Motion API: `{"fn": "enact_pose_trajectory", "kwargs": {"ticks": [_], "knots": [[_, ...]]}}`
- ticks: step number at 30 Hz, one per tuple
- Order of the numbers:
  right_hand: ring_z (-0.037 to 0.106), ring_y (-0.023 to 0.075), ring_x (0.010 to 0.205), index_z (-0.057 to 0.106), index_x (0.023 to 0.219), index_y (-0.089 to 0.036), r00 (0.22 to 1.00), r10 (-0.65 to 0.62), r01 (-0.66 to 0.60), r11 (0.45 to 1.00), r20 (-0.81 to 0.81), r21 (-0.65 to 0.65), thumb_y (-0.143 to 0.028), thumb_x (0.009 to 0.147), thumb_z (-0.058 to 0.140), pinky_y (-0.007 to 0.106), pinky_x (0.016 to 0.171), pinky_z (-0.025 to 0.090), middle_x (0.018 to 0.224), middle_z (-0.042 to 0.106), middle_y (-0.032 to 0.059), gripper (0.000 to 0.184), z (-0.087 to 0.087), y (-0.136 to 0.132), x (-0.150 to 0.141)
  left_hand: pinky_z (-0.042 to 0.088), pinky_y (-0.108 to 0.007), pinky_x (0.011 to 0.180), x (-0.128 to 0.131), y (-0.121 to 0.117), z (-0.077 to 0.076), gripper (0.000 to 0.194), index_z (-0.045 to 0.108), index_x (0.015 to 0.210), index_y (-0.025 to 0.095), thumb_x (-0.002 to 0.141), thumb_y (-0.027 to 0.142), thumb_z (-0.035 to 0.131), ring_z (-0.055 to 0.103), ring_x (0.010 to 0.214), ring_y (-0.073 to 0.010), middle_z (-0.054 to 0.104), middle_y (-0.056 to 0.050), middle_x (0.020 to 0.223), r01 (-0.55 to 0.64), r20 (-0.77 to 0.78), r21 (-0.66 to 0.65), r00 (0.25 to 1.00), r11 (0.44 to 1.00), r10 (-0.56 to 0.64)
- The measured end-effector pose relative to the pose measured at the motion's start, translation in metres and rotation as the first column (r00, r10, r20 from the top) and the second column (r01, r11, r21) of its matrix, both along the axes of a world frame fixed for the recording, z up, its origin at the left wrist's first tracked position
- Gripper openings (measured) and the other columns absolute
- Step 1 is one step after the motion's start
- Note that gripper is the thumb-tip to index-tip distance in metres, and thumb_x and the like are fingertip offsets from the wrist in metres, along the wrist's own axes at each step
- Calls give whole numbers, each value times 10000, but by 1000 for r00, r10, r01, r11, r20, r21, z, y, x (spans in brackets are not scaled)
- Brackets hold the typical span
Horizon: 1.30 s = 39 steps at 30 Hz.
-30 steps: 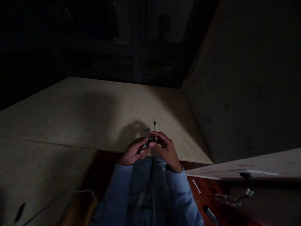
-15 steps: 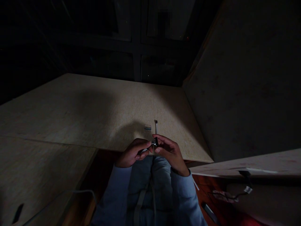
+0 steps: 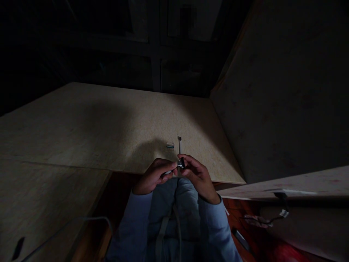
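Both my hands meet over the table's front edge around a small tool that looks like a razor (image 3: 180, 163), with a shiny metallic and black head and a slim handle. My left hand (image 3: 155, 175) is closed round the handle, thumb along it. The fingers of my right hand (image 3: 196, 175) pinch the black end of the head. Just beyond them on the table (image 3: 114, 134) lies a thin stick with a dark tip, like a toothbrush (image 3: 180, 142). To its left is a small clear piece with a teal strip (image 3: 170, 145); its kind is unclear in the dim light.
A dark panel (image 3: 280, 102) rises along the table's right side. Another tabletop (image 3: 40, 203) adjoins at the lower left, with a cable (image 3: 81, 218) and a dark flat object (image 3: 19, 248) on it. A cord (image 3: 268, 222) runs at the lower right.
The razor-like tool has turned slightly in my fingers, and more of its handle shows. Both hands keep their grip. The view has shifted a little.
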State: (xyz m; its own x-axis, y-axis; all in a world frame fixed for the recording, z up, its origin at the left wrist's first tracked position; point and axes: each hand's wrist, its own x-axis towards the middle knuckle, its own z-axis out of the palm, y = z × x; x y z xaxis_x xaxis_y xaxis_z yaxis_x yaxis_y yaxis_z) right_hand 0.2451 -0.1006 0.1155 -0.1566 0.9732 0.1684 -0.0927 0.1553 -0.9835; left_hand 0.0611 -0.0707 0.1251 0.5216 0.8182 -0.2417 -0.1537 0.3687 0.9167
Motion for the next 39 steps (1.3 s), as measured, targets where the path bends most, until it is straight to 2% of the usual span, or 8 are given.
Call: {"fn": "enact_pose_trajectory", "kwargs": {"ticks": [7, 14, 18, 25, 30, 35, 37, 39], "knots": [[590, 198, 907, 699, 1246, -284, 996, -47, 40, 996, 82, 76, -535, 849, 720, 342, 897, 507, 933, 586, 23, 470, 2, 0, -4, 119, -215, 397, -1, 1, 0, 457, 676, 653, 135, 758, 577, 721, 250, 369, -41, 350, 65, 413, -21, -20, 19, 1000, 1000, 22], [610, 195, 908, 700, 1244, -272, 997, -64, 63, 998, 47, 16, -537, 836, 735, 326, 869, 511, 948, 641, 26, 487, -8, 3, -3, 124, -210, 396, -1, 4, -8, 481, 675, 659, 133, 748, 603, 731, 224, 373, -34, 338, 71, 421, 41, 40, -36, 998, 999, -39], [624, 182, 857, 684, 1275, -264, 1000, -10, 9, 999, -29, -34, -534, 834, 742, 323, 839, 513, 942, 685, 26, 520, -11, 4, 1, 114, -210, 392, 4, 4, -9, 492, 669, 683, 135, 742, 618, 735, 210, 371, -32, 333, 77, 428, 50, 57, -43, 997, 998, -48], [576, 144, 723, 679, 1284, -258, 992, -78, 72, 995, -101, -68, -479, 847, 746, 299, 727, 502, 844, 663, 4, 495, -14, 6, 5, 129, -217, 395, 1, 8, -8, 545, 700, 887, 131, 816, 669, 644, 234, 388, -40, 381, 77, 500, -151, 0, 68, 988, 986, 152], [564, 118, 697, 671, 1295, -259, 978, -170, 157, 982, -124, -109, -388, 838, 765, 277, 687, 495, 862, 653, -5, 484, -13, 7, 5, 209, -208, 405, 1, 14, -13, 452, 630, 1004, 172, 817, 583, 666, 340, 415, -53, 517, 60, 604, -289, -76, 149, 950, 946, 302], [621, 110, 679, 662, 1289, -269, 956, -256, 232, 959, -146, -165, -324, 820, 770, 268, 641, 515, 956, 705, 8, 484, -12, 10, 3, 400, -228, 528, 4, 24, -37, 294, 558, 945, 199, 852, 475, 600, 532, 543, -113, 607, 32, 662, -423, -202, 356, 836, 834, 510], [649, 117, 675, 662, 1279, -270, 952, -264, 235, 955, -155, -183, -309, 809, 779, 280, 648, 536, 967, 731, 16, 486, -11, 10, 2, 449, -253, 617, 3, 27, -46, 215, 559, 939, 205, 891, 414, 551, 600, 637, -141, 661, 4, 716, -416, -274, 467, 771, 780, 575], [673, 128, 674, 668, 1261, -264, 952, -261, 229, 953, -158, -197, -300, 794, 793, 291, 652, 552, 966, 751, 25, 485, -10, 11, 2, 468, -280, 675, 1, 30, -52, 181, 565, 935, 209, 936, 375, 492, 635, 691, -164, 705, -20, 766, -377, -359, 537, 707, 755, 609]]}}
